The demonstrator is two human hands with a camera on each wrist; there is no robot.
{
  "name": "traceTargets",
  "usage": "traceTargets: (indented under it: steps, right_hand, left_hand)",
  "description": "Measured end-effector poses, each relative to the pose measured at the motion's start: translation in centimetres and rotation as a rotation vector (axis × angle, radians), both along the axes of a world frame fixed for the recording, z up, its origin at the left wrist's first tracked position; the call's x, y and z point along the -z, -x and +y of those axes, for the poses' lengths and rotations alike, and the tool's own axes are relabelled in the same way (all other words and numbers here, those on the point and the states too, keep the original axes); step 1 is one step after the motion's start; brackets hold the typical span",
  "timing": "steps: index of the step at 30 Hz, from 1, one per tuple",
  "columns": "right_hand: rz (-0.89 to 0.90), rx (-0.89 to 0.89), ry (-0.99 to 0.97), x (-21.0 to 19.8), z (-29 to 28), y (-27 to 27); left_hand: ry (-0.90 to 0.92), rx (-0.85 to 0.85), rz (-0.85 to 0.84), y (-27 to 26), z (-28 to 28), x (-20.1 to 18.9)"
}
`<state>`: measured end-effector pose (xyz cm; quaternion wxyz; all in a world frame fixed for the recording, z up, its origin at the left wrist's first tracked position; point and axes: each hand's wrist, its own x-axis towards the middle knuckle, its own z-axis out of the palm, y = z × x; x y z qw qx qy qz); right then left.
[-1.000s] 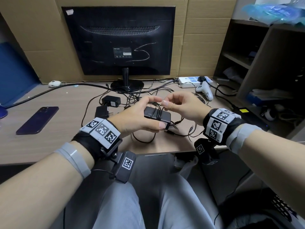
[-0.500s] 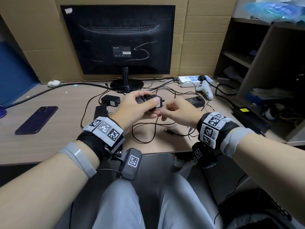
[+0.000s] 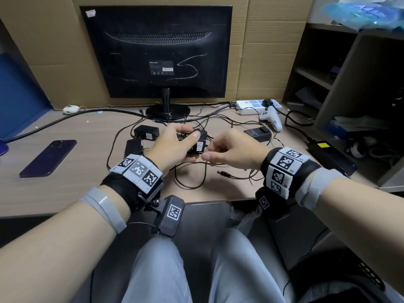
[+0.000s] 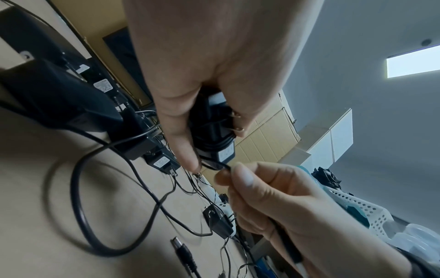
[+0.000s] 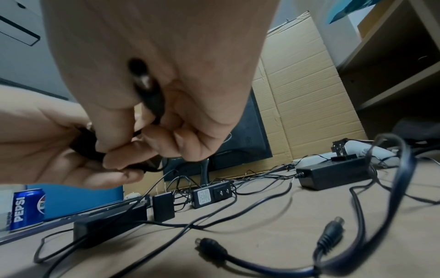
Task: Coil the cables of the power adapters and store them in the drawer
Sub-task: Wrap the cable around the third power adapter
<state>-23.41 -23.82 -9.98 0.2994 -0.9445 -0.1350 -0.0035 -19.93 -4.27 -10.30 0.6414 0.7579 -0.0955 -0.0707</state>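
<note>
My left hand point(image 3: 185, 141) grips a small black power adapter point(image 3: 197, 143) above the middle of the desk, thumb on top; cable turns lie round its body point(image 4: 212, 131). Just to its right, my right hand point(image 3: 211, 156) pinches the adapter's thin black cable point(image 4: 220, 165) between thumb and forefinger. The rest of that cable point(image 3: 190, 171) hangs in a loose loop onto the desk, ending in a barrel plug point(image 3: 223, 173). In the right wrist view the cable point(image 5: 152, 97) runs through my curled right hand point(image 5: 142, 143). No drawer is in view.
Other black adapters point(image 3: 146, 133) point(image 3: 133, 146) point(image 3: 256, 134) lie in tangled cables behind my hands. A monitor point(image 3: 157, 51) stands at the back, with a power strip point(image 3: 251, 104) and white controller point(image 3: 272, 119) to its right. A phone point(image 3: 49, 157) lies left. Shelves point(image 3: 349, 84) stand right.
Both hands have moved away from me over the desk with the adapter. The right hand dropped from above the adapter to beside and below it, still on the cable.
</note>
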Motion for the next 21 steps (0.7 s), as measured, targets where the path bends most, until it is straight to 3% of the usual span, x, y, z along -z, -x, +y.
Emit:
traceTargets:
  steps: [5, 11, 16, 21]
  right_hand:
    - [-0.011, -0.055, -0.056, -1.1, 0.0, 0.4]
    - [-0.026, -0.006, -0.452, -1.6, -0.2, 0.6]
    - [0.027, 0.031, -0.575, -1.3, -0.2, 0.4]
    - [0.088, 0.044, -0.684, -1.2, -0.2, 0.8]
  left_hand:
    - [-0.111, 0.056, -0.096, 0.1, 0.6, 0.4]
    - [-0.088, 0.204, -0.048, 0.6, 1.3, 0.2]
    - [-0.232, 0.200, -0.135, 0.6, 1.4, 0.2]
    - [-0.159, 0.233, -0.096, 0.5, 1.5, 0.2]
